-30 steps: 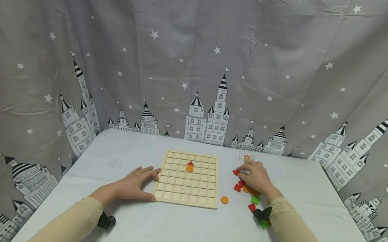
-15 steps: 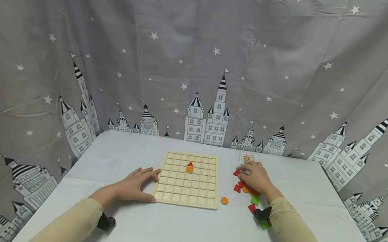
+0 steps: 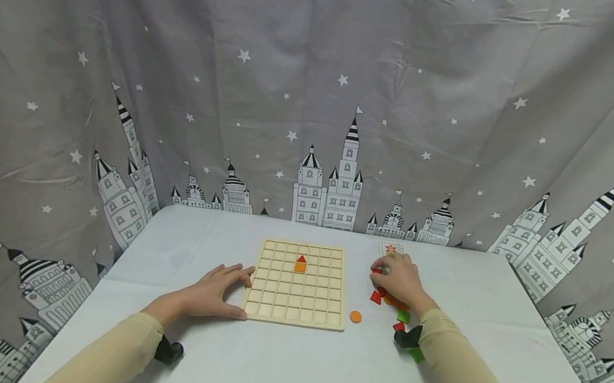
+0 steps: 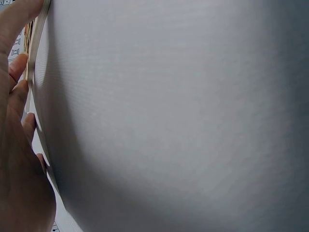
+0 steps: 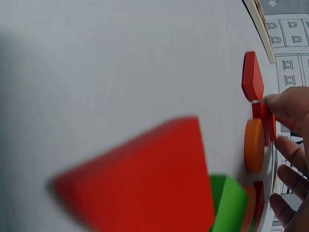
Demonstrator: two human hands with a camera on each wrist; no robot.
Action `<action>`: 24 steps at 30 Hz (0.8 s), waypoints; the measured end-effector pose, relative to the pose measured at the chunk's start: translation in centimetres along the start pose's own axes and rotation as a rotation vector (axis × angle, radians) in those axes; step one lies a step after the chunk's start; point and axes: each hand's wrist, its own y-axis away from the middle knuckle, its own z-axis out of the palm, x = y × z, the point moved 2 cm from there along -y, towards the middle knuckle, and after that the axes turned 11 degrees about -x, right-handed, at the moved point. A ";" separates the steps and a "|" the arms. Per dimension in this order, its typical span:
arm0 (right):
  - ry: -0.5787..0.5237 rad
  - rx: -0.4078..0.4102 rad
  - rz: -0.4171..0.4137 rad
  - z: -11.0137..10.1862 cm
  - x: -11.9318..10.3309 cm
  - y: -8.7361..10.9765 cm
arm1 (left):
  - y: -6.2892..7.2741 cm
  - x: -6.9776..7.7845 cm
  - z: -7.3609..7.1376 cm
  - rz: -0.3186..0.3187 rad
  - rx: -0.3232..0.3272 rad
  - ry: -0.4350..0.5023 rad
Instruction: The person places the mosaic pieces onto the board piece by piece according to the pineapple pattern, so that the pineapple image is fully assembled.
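A pale wooden grid board (image 3: 295, 299) lies on the white table, with a red triangle (image 3: 302, 258) above an orange square (image 3: 300, 267) in its upper middle. My left hand (image 3: 206, 292) rests at the board's left side, its spread fingers and thumb touching the edge. To the right of the board, my right hand (image 3: 401, 277) pinches a red piece (image 3: 376, 271) between thumb and fingers; its full outline is hidden. Below this hand lie more red pieces (image 3: 376, 297), an orange disc (image 5: 254, 145) and green pieces (image 3: 403, 316), partly covered by hand and wrist.
A small printed pattern card (image 3: 385, 247) lies behind the right hand. A lone orange disc (image 3: 355, 316) sits by the board's lower right corner. Behind the white table (image 3: 277, 369) hangs a grey curtain (image 3: 271, 106) with castles and stars.
My right hand has shifted slightly left and towards the back, its fingertips now around the red piece that stuck out beside them. The left hand and board have stayed put.
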 end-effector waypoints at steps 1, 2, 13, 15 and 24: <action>-0.006 -0.008 0.000 0.0 0.1 0.1 | 0.0 0.0 0.0 0.001 0.001 0.002; -0.014 -0.017 0.005 0.0 0.2 0.2 | 0.0 0.0 -0.1 -0.003 -0.001 0.002; -0.054 -0.028 0.097 -0.3 1.7 0.7 | 0.0 0.2 -0.1 -0.003 -0.004 0.012; -0.058 -0.022 0.111 -0.3 1.8 0.7 | 0.0 0.2 -0.1 -0.007 -0.005 0.011; -0.055 0.006 0.125 -0.2 1.3 0.9 | 0.1 0.2 -0.2 0.001 -0.003 0.019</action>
